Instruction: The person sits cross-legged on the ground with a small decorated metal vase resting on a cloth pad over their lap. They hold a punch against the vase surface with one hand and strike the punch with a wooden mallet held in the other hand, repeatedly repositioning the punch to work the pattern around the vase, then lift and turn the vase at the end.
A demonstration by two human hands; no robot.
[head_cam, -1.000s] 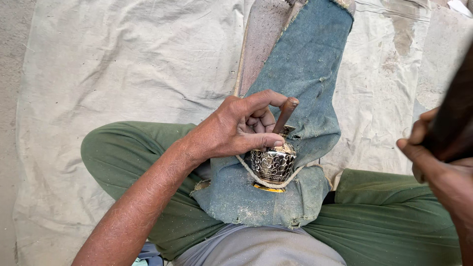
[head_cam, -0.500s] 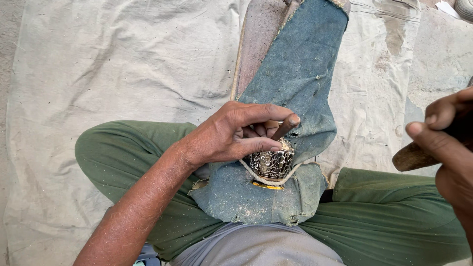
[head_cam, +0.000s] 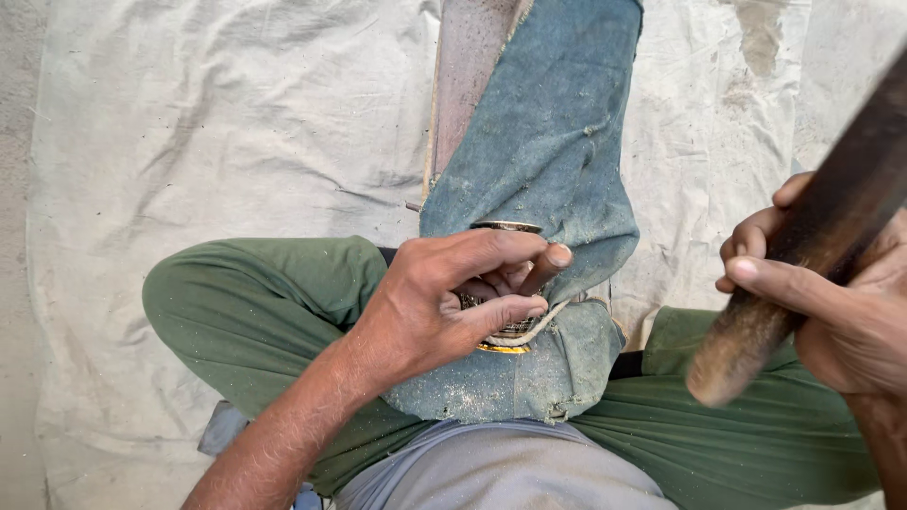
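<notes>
At frame centre the left hand (head_cam: pixel 444 302) still pinches the patterned metal ring (head_cam: pixel 505 326) on blue denim, while the right hand (head_cam: pixel 831 302), fist closed round the dark wooden mallet (head_cam: pixel 803 255), has swung it nearer.

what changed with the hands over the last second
The right hand swung its wooden handle from the frame's right edge inward, so it now slants across the right side. The left hand stayed clamped on the patterned metal ring over the blue denim cloth.
</notes>
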